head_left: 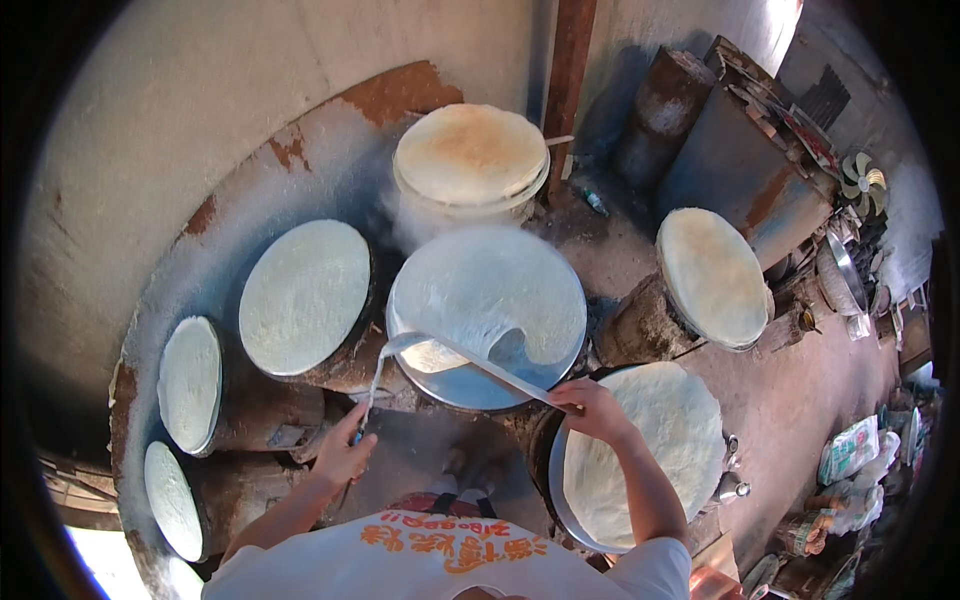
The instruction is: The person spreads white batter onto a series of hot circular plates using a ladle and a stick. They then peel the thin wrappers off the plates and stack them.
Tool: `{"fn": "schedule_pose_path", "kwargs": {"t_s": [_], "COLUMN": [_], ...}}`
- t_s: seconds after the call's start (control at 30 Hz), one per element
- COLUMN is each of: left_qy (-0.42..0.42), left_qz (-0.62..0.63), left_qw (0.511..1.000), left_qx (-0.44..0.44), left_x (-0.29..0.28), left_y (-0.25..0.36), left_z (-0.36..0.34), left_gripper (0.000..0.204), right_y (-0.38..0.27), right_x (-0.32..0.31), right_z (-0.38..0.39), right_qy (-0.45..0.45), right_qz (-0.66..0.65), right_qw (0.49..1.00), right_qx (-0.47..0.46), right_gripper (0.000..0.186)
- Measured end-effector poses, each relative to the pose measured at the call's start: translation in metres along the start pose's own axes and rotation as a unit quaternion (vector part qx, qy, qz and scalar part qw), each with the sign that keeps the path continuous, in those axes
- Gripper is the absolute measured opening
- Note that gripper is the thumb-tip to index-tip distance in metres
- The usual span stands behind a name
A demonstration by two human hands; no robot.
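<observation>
My left hand point(345, 452) grips a slim whitish tool point(374, 386), my right hand point(590, 408) a long pale-handled ladle point(490, 368). Dipping, the ladle could gouge the creamy white batter point(480, 270) in the round silver metal pan point(455, 386).

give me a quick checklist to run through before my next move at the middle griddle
1. Right hand gripping the long-handled paddle: ok.
2. Left hand holding the slim implement: ok, exact kind unclear.
3. Paddle head apart from the implement: cannot tell.
4. Batter covering the whole middle griddle: not ok, bare metal shows on the near side.
5. Fire lit under it: cannot tell, hidden.
</observation>
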State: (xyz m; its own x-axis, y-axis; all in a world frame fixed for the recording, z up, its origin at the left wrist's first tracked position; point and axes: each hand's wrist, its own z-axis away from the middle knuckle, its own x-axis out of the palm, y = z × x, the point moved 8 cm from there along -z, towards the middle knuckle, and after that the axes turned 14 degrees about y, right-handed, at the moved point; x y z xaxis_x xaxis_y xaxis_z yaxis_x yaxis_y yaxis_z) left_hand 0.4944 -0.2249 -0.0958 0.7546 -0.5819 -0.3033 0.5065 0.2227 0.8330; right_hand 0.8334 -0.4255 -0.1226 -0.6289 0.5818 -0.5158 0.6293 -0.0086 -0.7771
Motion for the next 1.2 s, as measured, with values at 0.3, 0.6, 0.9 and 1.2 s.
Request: {"fn": "schedule_pose_path", "kwargs": {"t_s": [0.3,0.6,0.9,1.2], "left_qy": [-0.072,-0.082,-0.160,-0.149], "left_qz": [0.202,0.193,0.240,0.208], "left_qw": [0.977,0.955,0.939,0.950], "left_qx": [0.019,0.209,0.185,0.180], "left_x": [-0.011,-0.097,-0.174,-0.171], "left_y": [0.081,0.097,0.083,0.076], "left_z": [-0.016,-0.029,-0.041,-0.045], "left_gripper": [0.066,0.065,0.065,0.061], "right_y": [-0.051,-0.102,-0.117,-0.102], "right_x": [0.033,0.327,0.356,0.286], "right_z": [0.061,-0.049,0.032,0.048], "right_qy": [0.058,0.250,0.471,0.600], "right_qz": [0.170,-0.454,-0.425,-0.388], "right_qw": [0.983,0.767,0.649,0.604], "right_qx": [0.026,0.380,0.419,0.353], "right_gripper": [0.038,0.026,0.025,0.022]}}
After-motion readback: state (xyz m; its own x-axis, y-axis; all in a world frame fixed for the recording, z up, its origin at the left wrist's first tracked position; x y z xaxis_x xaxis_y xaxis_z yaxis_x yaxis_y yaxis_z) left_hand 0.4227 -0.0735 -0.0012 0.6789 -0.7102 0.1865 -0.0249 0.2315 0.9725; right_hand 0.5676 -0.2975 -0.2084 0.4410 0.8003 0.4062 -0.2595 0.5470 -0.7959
